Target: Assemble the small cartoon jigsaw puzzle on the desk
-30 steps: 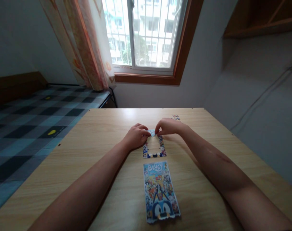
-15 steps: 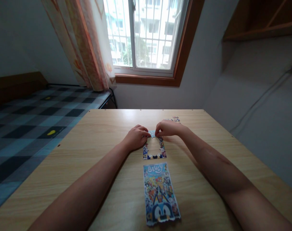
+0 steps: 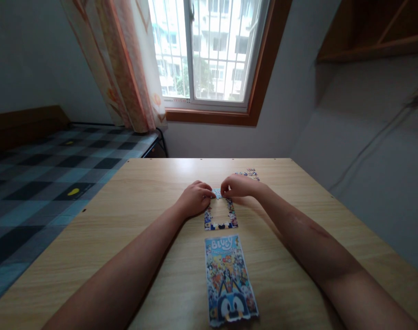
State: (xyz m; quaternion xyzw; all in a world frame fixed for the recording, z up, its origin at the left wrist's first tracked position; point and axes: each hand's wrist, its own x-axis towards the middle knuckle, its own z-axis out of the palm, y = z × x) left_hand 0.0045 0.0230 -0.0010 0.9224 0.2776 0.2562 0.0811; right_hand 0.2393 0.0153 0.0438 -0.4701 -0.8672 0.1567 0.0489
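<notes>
A frame of joined puzzle pieces [image 3: 208, 220] lies on the wooden table, with bare tabletop showing through its middle. My left hand [image 3: 197, 198] rests at the frame's upper left, its fingers touching the light blue top strip. At the upper right corner my right hand [image 3: 238, 185] is bent down with thumb and fingertips together; whatever they hold is too small to make out. Nearer to me lies a torn-edged picture sheet [image 3: 229, 279] with the word Bluey and a blue dog's face at its bottom.
Loose puzzle pieces [image 3: 252, 174] lie beyond my right hand, partly covered by it. The wooden table [image 3: 143, 183] stands below a barred window [image 3: 217, 55]. To the left are a checkered bed [image 3: 102, 146] and a curtain [image 3: 122, 68]; a shelf [image 3: 377, 52] hangs at the right.
My right hand has shifted slightly left along the top strip, and more of the loose pieces behind it shows. My left hand stays at the frame. The view has tilted up a little.
</notes>
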